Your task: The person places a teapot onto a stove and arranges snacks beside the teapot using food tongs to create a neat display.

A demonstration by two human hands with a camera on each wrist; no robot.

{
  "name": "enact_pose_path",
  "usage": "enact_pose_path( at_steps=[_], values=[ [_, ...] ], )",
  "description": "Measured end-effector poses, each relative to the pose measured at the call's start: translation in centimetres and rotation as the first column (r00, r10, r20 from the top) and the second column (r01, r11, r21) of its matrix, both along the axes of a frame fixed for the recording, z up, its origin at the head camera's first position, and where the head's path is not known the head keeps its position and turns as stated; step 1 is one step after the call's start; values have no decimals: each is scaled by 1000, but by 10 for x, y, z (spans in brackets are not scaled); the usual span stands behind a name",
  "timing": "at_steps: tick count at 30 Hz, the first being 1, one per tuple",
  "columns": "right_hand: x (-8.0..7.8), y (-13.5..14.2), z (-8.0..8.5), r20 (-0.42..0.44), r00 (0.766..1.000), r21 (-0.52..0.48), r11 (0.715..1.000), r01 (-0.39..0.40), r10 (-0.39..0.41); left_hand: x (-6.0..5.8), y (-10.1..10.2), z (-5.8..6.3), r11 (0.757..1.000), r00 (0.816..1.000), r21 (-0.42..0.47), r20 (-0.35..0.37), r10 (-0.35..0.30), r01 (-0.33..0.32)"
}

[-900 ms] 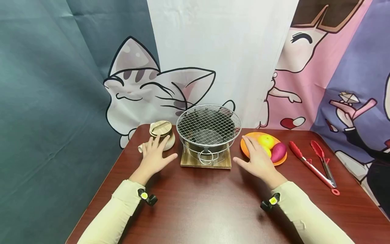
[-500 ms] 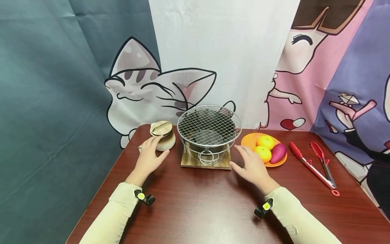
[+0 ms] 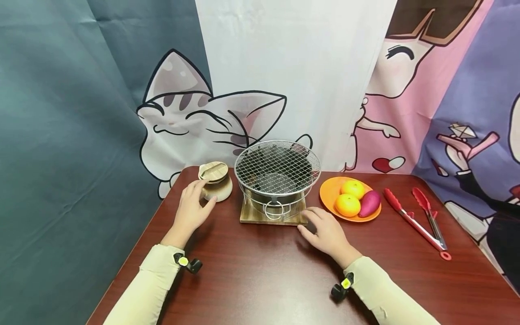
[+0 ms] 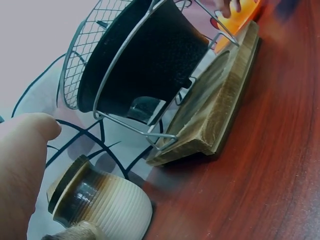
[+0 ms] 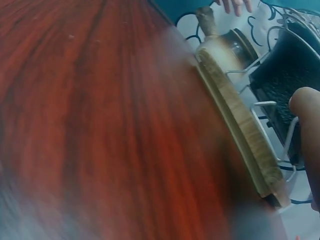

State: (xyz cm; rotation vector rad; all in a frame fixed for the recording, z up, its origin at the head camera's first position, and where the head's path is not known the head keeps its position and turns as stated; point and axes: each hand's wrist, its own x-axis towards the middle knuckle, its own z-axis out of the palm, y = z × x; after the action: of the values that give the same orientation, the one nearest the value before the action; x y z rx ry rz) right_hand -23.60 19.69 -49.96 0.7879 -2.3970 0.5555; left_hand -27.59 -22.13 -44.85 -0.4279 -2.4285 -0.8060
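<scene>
A black tabletop grill (image 4: 145,62) with a round wire mesh (image 3: 278,164) on top stands in a wire frame on a square wooden base (image 3: 253,215). My left hand (image 3: 190,211) hovers with loosely bent fingers in front of a small ribbed pot (image 3: 221,192) with a wooden lid (image 3: 214,171), partly covering it. Its thumb shows beside the pot in the left wrist view. By the front right corner of the base is my right hand (image 3: 327,232), fingers relaxed and nothing held. Whether its fingertips touch the base I cannot tell.
Right of the grill, an orange plate (image 3: 327,192) bears two orange citrus fruits (image 3: 347,205) and a purple sweet potato-like item (image 3: 369,204). Red-tipped tongs (image 3: 414,225) lie spread farther right. Behind the reddish-brown table (image 3: 252,275) hangs a printed cloth (image 3: 317,67).
The right hand has moved left and toward me, from over the plate to the base's corner. The left hand has drawn back slightly, down and left, from the pot.
</scene>
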Motion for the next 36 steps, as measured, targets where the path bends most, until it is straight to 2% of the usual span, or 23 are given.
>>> enact_pose_path(
  at_steps=[7, 11, 18, 28, 36],
  values=[
    [2, -10, -9, -6, 998, -13, 998, -65, 65, 2, 0, 5, 1000, 1000, 18, -2, -8, 8],
    [3, -14, -13, -1, 997, -7, 997, -77, 77, 4, -1, 7, 1000, 1000, 30, 6, -2, 2],
    [2, -24, -16, 48, 999, 55, 998, -24, 22, 5, -6, 7, 999, 1000, 31, 6, 20, -20],
    [5, -32, -14, 102, 993, 154, 987, 44, -61, 8, -5, 6, 999, 998, 24, 59, 37, -39],
    [7, -37, -13, 76, 996, 201, 979, 33, -49, 9, -5, 4, 999, 998, 17, 49, 41, -42]
  ],
)
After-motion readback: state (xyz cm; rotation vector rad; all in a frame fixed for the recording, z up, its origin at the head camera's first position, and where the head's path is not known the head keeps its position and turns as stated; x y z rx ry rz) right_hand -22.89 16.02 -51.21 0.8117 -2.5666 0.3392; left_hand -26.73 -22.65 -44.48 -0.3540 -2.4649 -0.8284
